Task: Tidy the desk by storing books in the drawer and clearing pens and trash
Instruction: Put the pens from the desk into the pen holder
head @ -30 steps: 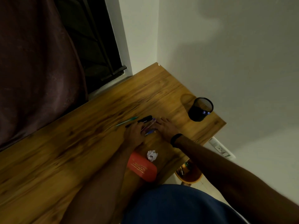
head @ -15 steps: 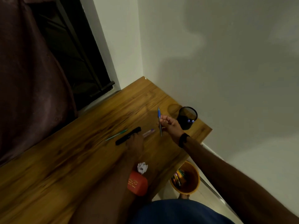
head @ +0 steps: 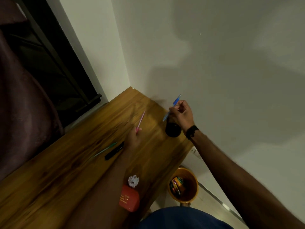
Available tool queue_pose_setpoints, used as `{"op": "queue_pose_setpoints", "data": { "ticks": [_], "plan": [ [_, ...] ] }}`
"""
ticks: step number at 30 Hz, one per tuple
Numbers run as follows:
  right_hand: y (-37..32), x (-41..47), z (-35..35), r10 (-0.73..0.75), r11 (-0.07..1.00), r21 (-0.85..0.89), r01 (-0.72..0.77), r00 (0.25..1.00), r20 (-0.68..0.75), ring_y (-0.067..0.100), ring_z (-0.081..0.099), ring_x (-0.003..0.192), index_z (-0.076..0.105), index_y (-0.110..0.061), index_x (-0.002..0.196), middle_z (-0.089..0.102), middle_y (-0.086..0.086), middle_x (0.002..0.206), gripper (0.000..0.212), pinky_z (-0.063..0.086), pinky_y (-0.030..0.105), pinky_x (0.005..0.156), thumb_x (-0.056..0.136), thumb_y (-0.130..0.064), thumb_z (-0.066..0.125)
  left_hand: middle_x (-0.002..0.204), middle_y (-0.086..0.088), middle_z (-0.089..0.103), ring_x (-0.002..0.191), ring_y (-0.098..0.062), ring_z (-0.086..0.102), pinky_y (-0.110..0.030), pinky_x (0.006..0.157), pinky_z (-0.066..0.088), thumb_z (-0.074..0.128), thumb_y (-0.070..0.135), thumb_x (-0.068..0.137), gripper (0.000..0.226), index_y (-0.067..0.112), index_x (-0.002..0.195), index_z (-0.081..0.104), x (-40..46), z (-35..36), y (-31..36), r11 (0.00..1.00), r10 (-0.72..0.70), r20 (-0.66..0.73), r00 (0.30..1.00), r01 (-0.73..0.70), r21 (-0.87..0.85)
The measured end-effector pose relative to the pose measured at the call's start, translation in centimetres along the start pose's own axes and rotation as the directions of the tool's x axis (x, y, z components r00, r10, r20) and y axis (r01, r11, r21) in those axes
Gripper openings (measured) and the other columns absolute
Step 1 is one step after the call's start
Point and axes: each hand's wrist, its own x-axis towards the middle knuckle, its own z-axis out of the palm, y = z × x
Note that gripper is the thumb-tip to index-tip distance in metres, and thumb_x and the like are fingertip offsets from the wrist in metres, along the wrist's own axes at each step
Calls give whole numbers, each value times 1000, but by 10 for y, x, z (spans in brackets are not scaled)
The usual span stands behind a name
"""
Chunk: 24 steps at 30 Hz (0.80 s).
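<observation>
Right hand (head: 182,115) pinches blue pen (head: 172,107) mid-barrel, directly above black cup (head: 172,131). Left hand (head: 134,138) clamps pink pen (head: 140,121). Both probably light, stiff, slick.

pens 4: blue pen (head: 172,107), pink pen (head: 140,120), green pen (head: 105,149), black marker (head: 114,152) | paper ball (head: 133,180) 1 | bin (head: 192,198) 1

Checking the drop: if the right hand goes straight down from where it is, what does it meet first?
Most likely the black pen cup, right under the right hand holding the blue pen; depth is unclear.
</observation>
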Motion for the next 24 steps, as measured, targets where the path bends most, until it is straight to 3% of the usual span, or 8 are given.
{"op": "queue_pose_setpoints", "data": {
  "ticks": [2,5,9,13,16,20,22,24],
  "plan": [
    [2,8,-11,-51,987,-155,36,994,-95,19,59,74,50,-27,89,57,-5,76,20,57,43,79,86,-13,64,81,-1,56,77,-22,58,-38,73,50,44,48,95,31,19,89,53,5,1,10,1000,-3,-6,1000,3,14],
    [8,6,-20,-85,938,-345,38,989,-122,16,60,75,48,-21,97,61,-4,81,19,55,34,72,88,-16,64,80,-1,57,76,-19,55,-35,73,46,37,55,95,42,18,88,57,6,3,24,1000,10,3,1000,-10,-6],
    [31,1,-27,-24,835,-549,-28,996,-87,24,58,86,50,-21,95,61,6,96,18,47,32,71,84,-23,65,94,-7,60,87,-23,57,-39,82,46,27,48,101,49,13,109,59,2,5,37,1000,4,38,999,-3,-13],
    [44,-7,-32,-23,823,-567,-40,994,-104,26,54,103,57,-16,99,60,4,102,23,50,38,85,80,-22,69,83,0,55,72,-15,53,-30,64,43,36,43,100,39,13,115,55,2,8,50,997,22,78,997,-16,-73],
    [42,-14,-35,-157,787,-615,44,979,-130,23,48,106,56,-14,108,58,4,109,38,46,35,90,77,-29,73,73,6,48,63,-7,45,-22,55,34,45,34,98,25,12,99,58,3,7,67,987,50,68,996,-39,-153],
    [27,-5,-28,-368,592,-712,377,913,178,26,49,115,62,-21,113,62,1,118,39,38,39,99,75,-28,72,65,5,42,57,-9,39,-24,53,30,54,31,94,25,19,72,51,8,6,90,967,106,82,991,-84,-239],
    [24,3,-24,-355,483,-736,475,874,331,28,49,119,65,-24,113,62,0,123,35,35,42,101,78,-27,70,61,6,39,54,-9,36,-27,52,28,57,32,92,30,19,67,47,10,9,100,954,123,104,987,-89,-286],
    [23,8,-23,-331,469,-739,483,872,360,27,52,115,69,-24,107,66,-1,117,22,34,40,97,85,-29,66,59,6,40,53,-8,35,-26,52,28,59,34,90,31,20,65,46,10,12,106,954,126,110,986,-90,-284]
  ]
}}
